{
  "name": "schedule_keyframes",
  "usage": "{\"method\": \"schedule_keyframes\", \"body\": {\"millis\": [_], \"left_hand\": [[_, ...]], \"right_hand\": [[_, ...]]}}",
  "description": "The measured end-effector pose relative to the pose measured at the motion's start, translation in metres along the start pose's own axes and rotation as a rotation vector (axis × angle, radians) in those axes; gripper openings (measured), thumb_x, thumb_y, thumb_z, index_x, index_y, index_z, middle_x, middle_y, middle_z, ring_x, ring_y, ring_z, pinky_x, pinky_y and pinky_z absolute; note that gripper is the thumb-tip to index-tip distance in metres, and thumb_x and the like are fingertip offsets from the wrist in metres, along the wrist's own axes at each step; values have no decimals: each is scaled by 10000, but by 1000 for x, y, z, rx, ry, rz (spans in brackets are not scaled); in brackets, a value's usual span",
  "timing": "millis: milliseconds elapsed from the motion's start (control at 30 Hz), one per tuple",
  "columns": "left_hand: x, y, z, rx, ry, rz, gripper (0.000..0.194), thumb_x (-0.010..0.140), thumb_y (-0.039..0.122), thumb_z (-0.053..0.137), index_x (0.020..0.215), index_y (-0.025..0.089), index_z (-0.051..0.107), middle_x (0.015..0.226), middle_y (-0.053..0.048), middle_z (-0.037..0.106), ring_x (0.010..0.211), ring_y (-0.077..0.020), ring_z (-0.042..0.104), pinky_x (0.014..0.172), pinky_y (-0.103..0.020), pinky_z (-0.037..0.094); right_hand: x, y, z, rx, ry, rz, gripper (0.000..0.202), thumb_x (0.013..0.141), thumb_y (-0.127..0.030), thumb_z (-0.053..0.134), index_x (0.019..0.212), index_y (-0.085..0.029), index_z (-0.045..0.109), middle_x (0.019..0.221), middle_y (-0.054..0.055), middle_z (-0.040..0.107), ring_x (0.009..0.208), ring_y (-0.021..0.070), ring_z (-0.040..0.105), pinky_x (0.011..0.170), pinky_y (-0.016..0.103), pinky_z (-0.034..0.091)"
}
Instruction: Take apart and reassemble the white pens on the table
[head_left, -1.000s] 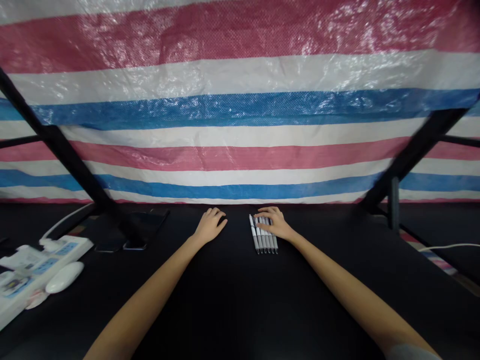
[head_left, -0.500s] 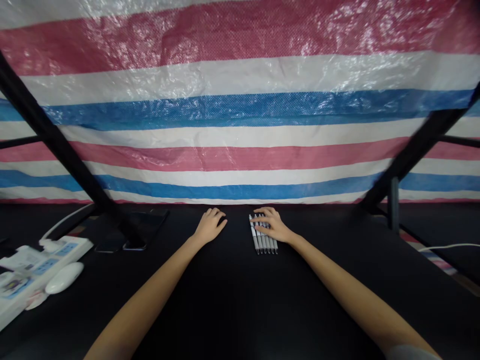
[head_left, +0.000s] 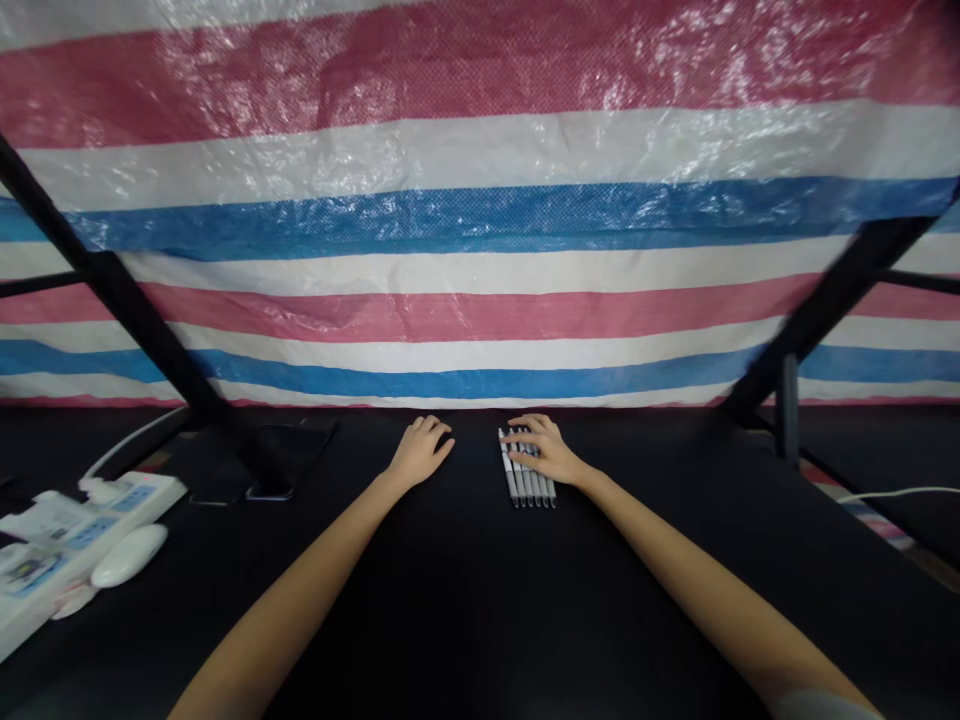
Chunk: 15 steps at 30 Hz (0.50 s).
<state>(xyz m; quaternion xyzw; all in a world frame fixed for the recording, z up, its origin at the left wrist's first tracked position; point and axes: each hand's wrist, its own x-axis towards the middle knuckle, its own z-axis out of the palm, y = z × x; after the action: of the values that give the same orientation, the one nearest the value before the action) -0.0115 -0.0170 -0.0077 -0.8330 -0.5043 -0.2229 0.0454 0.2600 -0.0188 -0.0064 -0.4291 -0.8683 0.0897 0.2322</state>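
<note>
Several white and grey pens [head_left: 531,488] lie side by side in a tight row on the black tabletop [head_left: 480,590], their tips toward me. Over the upper part of this row rests my right hand [head_left: 549,452], its fingers spread across the pens and hiding some of their far ends. It looks laid on them rather than closed round any. To the left of the pens, my left hand [head_left: 420,452] lies on the table with its fingers loosely apart, holding nothing. A gap of bare table separates it from the pens.
A white power strip [head_left: 90,545] with plugs stands at the left, a white computer mouse [head_left: 129,556] beside it. Dark flat devices [head_left: 219,490] lie near the left black post [head_left: 161,345]. Another post [head_left: 821,305] slants at the right. A striped plastic sheet [head_left: 480,315] hangs behind.
</note>
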Motion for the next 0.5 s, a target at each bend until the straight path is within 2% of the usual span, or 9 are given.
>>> {"method": "schedule_keyframes", "body": {"millis": [500], "left_hand": [[0,-2,1,0,0,7,264,886,352,427,974,187,613,975,-72,567,918,-224,507,840,-384,427]], "right_hand": [[0,-2,-2,-12,-12,5,299,837,-471,526,1072,-338,657,1245,51,532,1182,293,381,955,505,323]]}}
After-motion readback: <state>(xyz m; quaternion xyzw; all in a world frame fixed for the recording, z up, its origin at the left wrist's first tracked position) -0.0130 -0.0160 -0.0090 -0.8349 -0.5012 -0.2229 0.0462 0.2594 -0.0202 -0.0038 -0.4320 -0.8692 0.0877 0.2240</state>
